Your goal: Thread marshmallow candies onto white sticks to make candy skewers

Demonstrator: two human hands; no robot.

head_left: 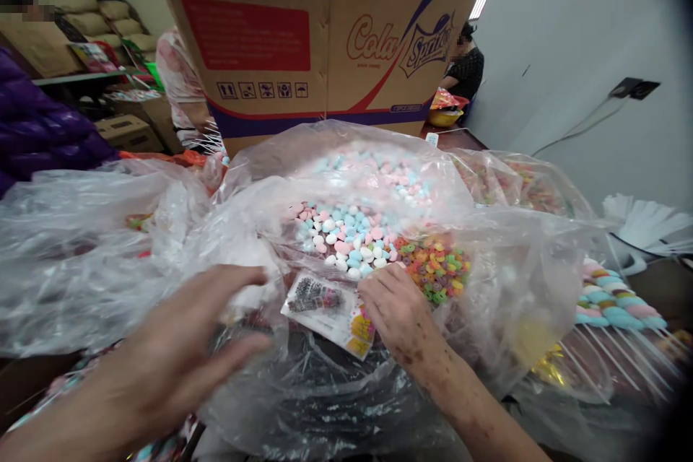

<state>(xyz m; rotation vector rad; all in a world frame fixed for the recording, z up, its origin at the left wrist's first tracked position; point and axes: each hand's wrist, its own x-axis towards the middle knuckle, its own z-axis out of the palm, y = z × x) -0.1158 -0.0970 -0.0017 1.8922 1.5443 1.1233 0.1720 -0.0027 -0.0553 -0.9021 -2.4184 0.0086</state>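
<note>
My right hand [398, 314] rests at the near edge of a big clear plastic bag [336, 180], fingers curled on a small printed packet [331, 310] that lies on the plastic. Just beyond its fingertips are pink, blue and white candies [351, 238] and small multicoloured ring candies [436, 267]. My left hand [178, 357] hovers lower left, blurred, with fingers apart and thumb out, close to the crumpled plastic beside the packet and holding nothing I can see.
A tall cardboard box [325, 36] printed "Cola" stands right behind the bag. Pastel marshmallow sticks [617, 299] lie at the right. More plastic bags [81, 245] spread left. Other people work at the back left [181, 86] and back right [465, 65].
</note>
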